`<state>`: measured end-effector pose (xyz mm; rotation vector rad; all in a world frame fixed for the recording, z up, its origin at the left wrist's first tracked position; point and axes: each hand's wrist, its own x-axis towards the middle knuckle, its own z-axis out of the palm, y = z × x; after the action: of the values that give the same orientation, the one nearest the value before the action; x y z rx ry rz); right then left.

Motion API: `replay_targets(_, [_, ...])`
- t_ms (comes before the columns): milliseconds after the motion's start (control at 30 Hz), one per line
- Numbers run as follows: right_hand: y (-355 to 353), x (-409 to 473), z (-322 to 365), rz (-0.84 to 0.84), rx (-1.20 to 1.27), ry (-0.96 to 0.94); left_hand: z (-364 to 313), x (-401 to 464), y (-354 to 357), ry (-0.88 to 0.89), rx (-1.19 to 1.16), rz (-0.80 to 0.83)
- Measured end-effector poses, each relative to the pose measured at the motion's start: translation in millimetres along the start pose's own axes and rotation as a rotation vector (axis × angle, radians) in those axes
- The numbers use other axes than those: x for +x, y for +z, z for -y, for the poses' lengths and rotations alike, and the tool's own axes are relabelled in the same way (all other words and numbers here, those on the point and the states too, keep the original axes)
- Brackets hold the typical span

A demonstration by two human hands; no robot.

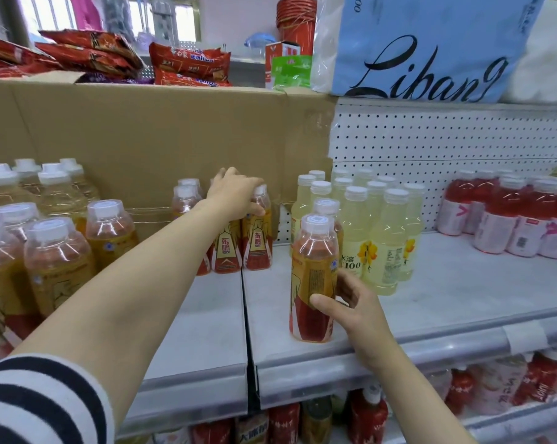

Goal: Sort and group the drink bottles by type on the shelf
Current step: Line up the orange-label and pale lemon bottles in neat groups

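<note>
My left hand (238, 195) reaches to the back of the white shelf (206, 331) and grips the neck of an orange-and-red labelled bottle (258, 233) standing in a small group against the cardboard. My right hand (350, 302) holds the lower body of another bottle of the same kind (314, 277), upright near the shelf's front edge. Right behind it stands a cluster of pale yellow drink bottles (379, 232). More orange-labelled bottles (56, 261) fill the left end. Red drinks with pink labels (520, 219) stand at the right.
A tall cardboard sheet (158, 139) backs the left half of the shelf; white pegboard (447, 139) backs the right. Snack packs, red cups and a blue tissue pack lie on the shelf above. More red bottles (366, 411) sit on the shelf below.
</note>
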<state>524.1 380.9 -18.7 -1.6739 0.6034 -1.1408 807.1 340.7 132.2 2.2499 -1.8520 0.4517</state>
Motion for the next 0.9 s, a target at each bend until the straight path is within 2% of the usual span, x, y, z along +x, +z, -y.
replay_targets(167, [-1,-1,1,-0.003,-0.008,-0.008,-2,-11,3,0.011,0.005,-0.06])
replay_targets(367, [6,6,5,0.07,-0.038,0.027,-1,-76,-25,-0.079,-0.218,-0.357])
replay_targets(467, [23,20,7,0.141,-0.103,0.052,16,-117,-46,-0.164,-0.247,-0.468])
replay_targets(700, [88,55,14,0.298,-0.152,0.109,62,-213,-71,-0.298,0.096,-0.785])
replay_targets(800, [123,69,17,0.367,-0.146,0.125,82,-244,-68,-0.357,0.07,-0.864])
replay_targets(900, [156,82,7,0.338,-0.118,0.118,96,-268,-54,-0.404,-0.028,-0.837])
